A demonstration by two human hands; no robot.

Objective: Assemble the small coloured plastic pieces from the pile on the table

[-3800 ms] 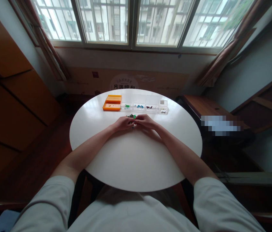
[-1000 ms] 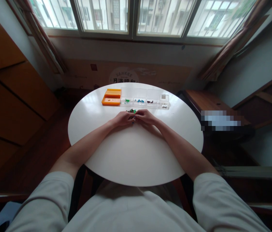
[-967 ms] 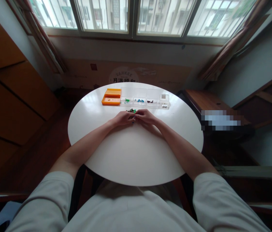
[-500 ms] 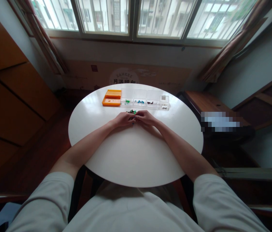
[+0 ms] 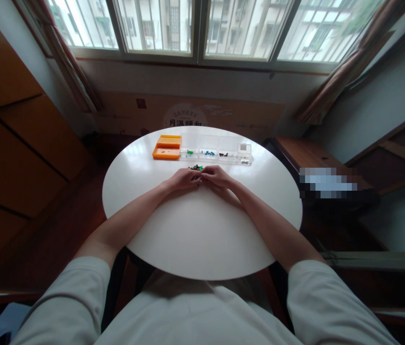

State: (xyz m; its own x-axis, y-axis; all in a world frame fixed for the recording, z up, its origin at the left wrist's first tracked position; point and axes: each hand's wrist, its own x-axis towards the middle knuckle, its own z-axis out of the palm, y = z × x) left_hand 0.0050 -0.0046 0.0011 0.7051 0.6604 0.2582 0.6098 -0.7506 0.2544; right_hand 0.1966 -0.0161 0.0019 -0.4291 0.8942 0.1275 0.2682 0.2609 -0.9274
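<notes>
Over the far half of the white table, my left hand (image 5: pixel 185 178) and my right hand (image 5: pixel 216 176) meet at the fingertips. Both have curled, pinching fingers. A tiny blue piece shows between the fingertips, too small to name, and I cannot tell which hand bears it. Just beyond the fingers lies a small pile of green and dark pieces (image 5: pixel 196 167), partly hidden by the hands. Behind it stand an open orange box (image 5: pixel 166 155) with a few bits inside and a row of clear lidded boxes (image 5: pixel 207 157) holding green, blue and dark pieces.
The round white table (image 5: pixel 202 239) fills the middle of the view. At the row's right end is a small clear box (image 5: pixel 245 159) with pale pieces. A wooden bench (image 5: pixel 292 148) stands to the right of the table, and orange cabinets (image 5: pixel 26 143) are on the left.
The view has shifted very slightly. Both hands stay together in nearly the same place, with only small finger movement.
</notes>
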